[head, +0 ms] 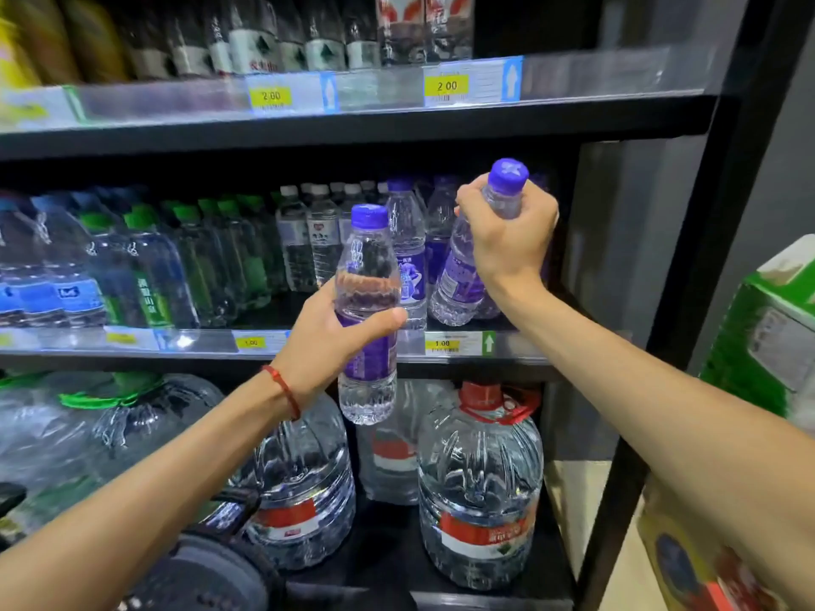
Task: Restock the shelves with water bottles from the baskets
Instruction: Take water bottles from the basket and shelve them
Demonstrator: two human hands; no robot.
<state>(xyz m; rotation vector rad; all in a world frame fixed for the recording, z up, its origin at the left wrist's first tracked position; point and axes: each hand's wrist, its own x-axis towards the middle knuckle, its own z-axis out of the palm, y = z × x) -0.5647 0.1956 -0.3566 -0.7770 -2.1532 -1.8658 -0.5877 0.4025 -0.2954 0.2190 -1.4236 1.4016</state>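
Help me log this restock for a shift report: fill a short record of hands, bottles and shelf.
left hand: grips left bottle round its middle, upright, in front of the middle shelf edge
right hand: grips right bottle by the neck, tilted, base at that shelf
both bottles: purple caps, purple labels
shelf row behind: matching purple-cap bottles
below: red-cap jugs

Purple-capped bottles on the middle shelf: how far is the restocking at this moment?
Done: a few purple-capped bottles stand at the right end of the middle shelf. In hand: the right hand grips a tilted bottle by its neck at that row; the left hand holds a second bottle before the shelf edge. Left: setting both down. The baskets are out of view, so the remaining stock cannot be told.
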